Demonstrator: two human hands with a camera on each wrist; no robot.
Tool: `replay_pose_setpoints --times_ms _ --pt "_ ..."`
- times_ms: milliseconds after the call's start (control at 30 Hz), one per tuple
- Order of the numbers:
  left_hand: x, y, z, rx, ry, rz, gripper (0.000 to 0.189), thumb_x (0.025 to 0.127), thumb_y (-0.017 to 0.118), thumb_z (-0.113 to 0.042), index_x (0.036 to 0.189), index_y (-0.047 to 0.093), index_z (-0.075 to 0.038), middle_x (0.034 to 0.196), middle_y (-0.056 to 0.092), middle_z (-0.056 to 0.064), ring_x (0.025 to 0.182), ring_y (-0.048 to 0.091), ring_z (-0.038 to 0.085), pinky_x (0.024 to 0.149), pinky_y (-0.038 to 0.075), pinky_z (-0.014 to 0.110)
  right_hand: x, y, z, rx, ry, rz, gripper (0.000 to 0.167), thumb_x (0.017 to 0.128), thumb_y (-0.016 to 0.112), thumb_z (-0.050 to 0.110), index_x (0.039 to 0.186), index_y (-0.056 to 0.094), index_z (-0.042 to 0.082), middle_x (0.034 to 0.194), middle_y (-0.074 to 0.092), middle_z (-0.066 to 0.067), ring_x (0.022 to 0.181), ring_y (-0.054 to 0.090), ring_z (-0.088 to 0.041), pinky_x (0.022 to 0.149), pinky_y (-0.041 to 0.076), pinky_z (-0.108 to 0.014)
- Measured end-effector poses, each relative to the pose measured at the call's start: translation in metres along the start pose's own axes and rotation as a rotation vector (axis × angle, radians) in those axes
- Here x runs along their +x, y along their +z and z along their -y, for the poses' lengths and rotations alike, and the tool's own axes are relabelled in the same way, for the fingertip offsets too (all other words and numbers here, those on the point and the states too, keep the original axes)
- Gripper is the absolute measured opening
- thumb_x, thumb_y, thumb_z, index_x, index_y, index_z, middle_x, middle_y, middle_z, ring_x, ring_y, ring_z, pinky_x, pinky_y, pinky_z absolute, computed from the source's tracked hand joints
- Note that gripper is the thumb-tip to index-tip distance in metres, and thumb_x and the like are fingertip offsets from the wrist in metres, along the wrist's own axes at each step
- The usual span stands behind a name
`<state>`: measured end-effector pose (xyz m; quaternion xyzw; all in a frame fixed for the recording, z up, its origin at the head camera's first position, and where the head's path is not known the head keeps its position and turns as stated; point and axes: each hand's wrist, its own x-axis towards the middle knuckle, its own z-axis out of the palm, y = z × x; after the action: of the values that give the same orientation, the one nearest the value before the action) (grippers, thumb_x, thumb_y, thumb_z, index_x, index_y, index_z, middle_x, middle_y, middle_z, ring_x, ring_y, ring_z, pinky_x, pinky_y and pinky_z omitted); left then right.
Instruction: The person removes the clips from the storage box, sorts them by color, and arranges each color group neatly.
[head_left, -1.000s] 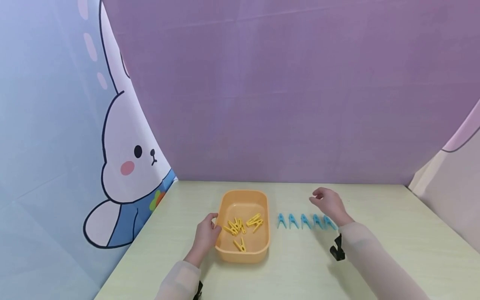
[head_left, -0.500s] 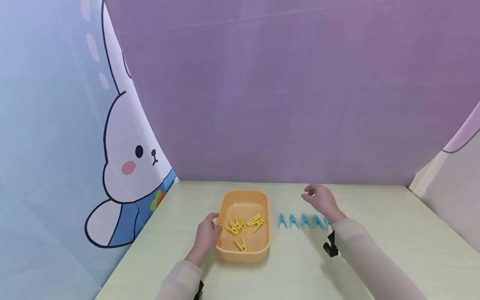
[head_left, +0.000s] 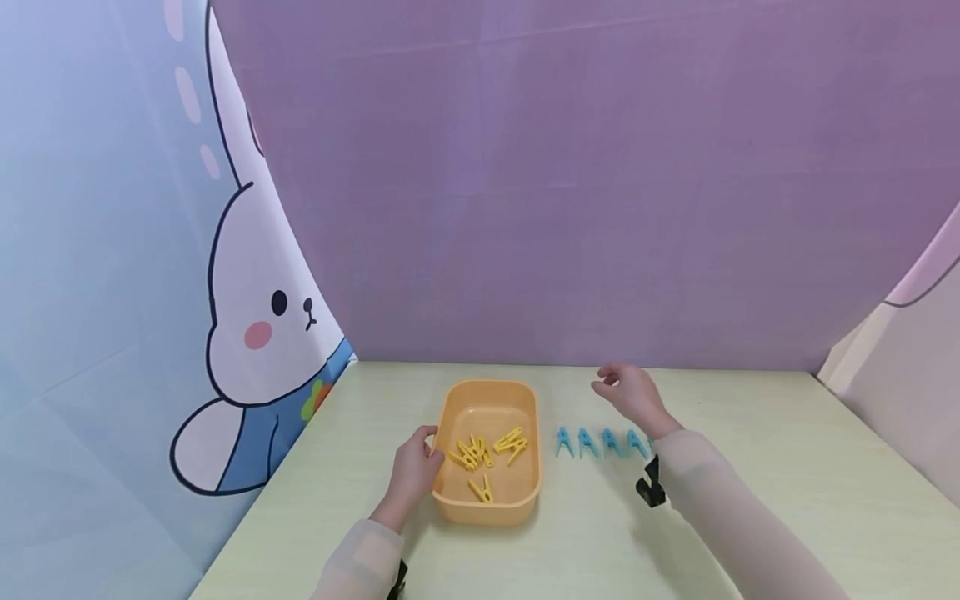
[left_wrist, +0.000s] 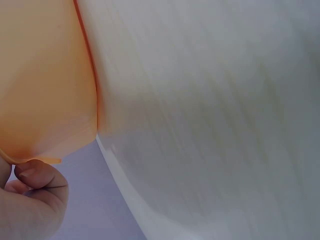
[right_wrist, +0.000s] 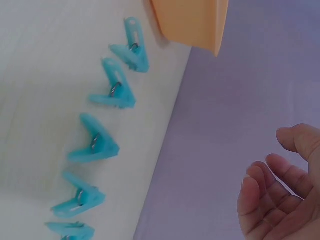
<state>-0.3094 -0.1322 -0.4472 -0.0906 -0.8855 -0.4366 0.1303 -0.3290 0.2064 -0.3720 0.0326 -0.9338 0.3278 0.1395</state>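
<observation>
A shallow orange plastic basin (head_left: 487,514) stands on the table, with several yellow clothespins (head_left: 486,490) lying loose inside it. My left hand (head_left: 412,471) grips the basin's left rim; in the left wrist view its bent fingers (left_wrist: 42,177) meet the rim edge. To the right of the basin, several light blue clothespins (head_left: 587,443) form a row on the table, legs pointing toward me. Above and behind that row hovers my right hand (head_left: 633,396), empty, fingers loosely bent and thumb apart. My right sleeve covers the row's right end in the head view.
The pale green table (head_left: 585,550) reaches back to a purple cloth backdrop (head_left: 585,208). On the left hangs a blue curtain with a printed rabbit (head_left: 262,283). Black wrist straps (head_left: 651,487) show at the sleeves.
My right hand has drifted left and slightly back above the blue clothespins, its sleeve now covering the rightmost one. The left hand, basin and clothespins stay put.
</observation>
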Motion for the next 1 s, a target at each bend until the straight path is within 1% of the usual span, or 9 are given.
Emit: replay_pose_setpoints --times_ms 233,400,500,700,1000 --pt "0.0 0.0 0.001 0.001 -0.009 0.005 0.039 0.079 0.054 0.004 0.117 0.053 0.007 0.062 0.038 0.0 0.049 0.036 0.01 0.043 0.033 0.023 0.004 0.005 0.016 0.002 -0.012 0.01 0.027 0.086 0.061 0.017 0.105 0.061 -0.004 0.091 0.061 -0.013 0.083 0.055 -0.028 0.07 0.046 -0.041" --pt "0.0 0.0 0.001 0.01 0.015 0.0 0.039 0.078 0.054 0.004 0.116 0.053 0.007 0.062 0.038 0.0 0.049 0.035 0.01 0.043 0.032 0.023 0.007 0.01 0.027 -0.01 -0.028 0.011 0.028 0.086 0.061 0.017 0.105 0.062 -0.003 0.092 0.061 -0.013 0.085 0.055 -0.028 0.072 0.046 -0.042" --pt "-0.001 -0.001 0.001 0.008 0.017 0.001 0.039 0.078 0.054 0.005 0.117 0.053 0.008 0.062 0.037 0.0 0.049 0.034 0.01 0.043 0.032 0.023 0.009 0.013 0.034 -0.011 -0.023 0.018 0.027 0.086 0.061 0.018 0.105 0.062 -0.002 0.092 0.061 -0.012 0.086 0.056 -0.028 0.072 0.046 -0.041" --pt "0.0 0.0 0.002 0.009 0.019 -0.002 0.039 0.078 0.054 0.005 0.116 0.053 0.007 0.062 0.037 0.0 0.049 0.034 0.011 0.043 0.032 0.023 0.012 0.02 0.044 -0.01 -0.006 0.034 0.026 0.086 0.063 0.018 0.105 0.063 0.0 0.091 0.061 -0.01 0.082 0.055 -0.025 0.068 0.048 -0.037" --pt "0.0 0.0 0.003 0.007 0.017 -0.008 0.038 0.078 0.055 0.005 0.116 0.054 0.007 0.061 0.037 0.0 0.049 0.035 0.011 0.043 0.031 0.023 0.011 0.034 0.055 0.011 -0.052 0.031 0.024 0.084 0.064 0.018 0.102 0.064 0.002 0.089 0.061 -0.008 0.083 0.056 -0.024 0.069 0.047 -0.038"
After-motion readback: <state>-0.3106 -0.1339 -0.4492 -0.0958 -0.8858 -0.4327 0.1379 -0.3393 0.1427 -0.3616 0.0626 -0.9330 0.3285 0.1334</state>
